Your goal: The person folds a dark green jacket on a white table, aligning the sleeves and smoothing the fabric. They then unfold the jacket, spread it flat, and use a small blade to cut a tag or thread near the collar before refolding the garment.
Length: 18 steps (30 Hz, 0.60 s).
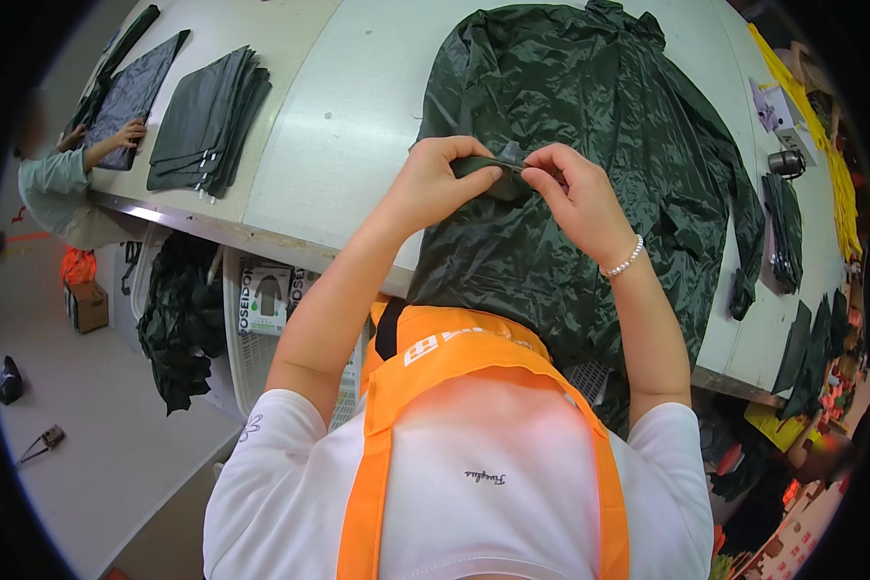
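Across pale worktable [329, 116], glossy dark green raincoat [599, 222] lies spread out, collar at far end, near edge hanging over table edge by wearer's orange apron [474, 358]. Left hand [440, 184] pinching bit of raincoat between thumb and fingers. Right hand [572, 198] just beside it, thumb and fingertips pinched on same gathered bit, exact detail too small to tell, sorry. Beaded bracelet [625, 257] on right wrist. Off left: neat stack of folded dark green garments [203, 121], plus co-worker [53, 188] with hands on another folded garment [137, 101].
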{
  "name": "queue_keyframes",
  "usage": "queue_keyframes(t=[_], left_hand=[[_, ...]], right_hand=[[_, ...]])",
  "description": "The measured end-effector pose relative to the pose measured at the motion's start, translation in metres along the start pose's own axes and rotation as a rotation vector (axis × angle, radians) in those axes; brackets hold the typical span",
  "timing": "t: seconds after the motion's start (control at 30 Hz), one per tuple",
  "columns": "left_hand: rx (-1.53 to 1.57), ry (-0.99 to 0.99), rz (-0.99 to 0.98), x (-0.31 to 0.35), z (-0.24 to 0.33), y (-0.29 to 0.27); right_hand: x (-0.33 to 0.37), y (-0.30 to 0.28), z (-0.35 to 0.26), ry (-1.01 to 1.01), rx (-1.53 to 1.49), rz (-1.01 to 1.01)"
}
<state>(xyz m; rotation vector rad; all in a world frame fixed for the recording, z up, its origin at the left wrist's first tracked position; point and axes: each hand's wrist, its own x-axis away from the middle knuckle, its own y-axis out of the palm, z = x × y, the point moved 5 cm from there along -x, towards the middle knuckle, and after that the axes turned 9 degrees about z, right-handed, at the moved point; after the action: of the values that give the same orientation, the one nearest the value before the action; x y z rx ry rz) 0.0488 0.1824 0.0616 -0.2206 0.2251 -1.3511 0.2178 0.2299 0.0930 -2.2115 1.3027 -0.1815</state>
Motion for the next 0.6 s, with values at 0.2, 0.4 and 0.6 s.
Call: queue_keyframes(t=[0.2,0.4,0.6], left_hand=[[-0.022,0.029,-0.004,0.001,0.0,0.003],[-0.017,0.015,-0.036,0.003,0.003,0.002],[0.001,0.026,-0.004,0.004,0.001,-0.001]], right_hand=[[0.0,0.004,-0.01,-0.158,0.127,0.024],[0.001,0.004,-0.01,-0.213,0.195,0.055],[-0.005,0.0,0.008,-0.04,-0.054,0.132]])
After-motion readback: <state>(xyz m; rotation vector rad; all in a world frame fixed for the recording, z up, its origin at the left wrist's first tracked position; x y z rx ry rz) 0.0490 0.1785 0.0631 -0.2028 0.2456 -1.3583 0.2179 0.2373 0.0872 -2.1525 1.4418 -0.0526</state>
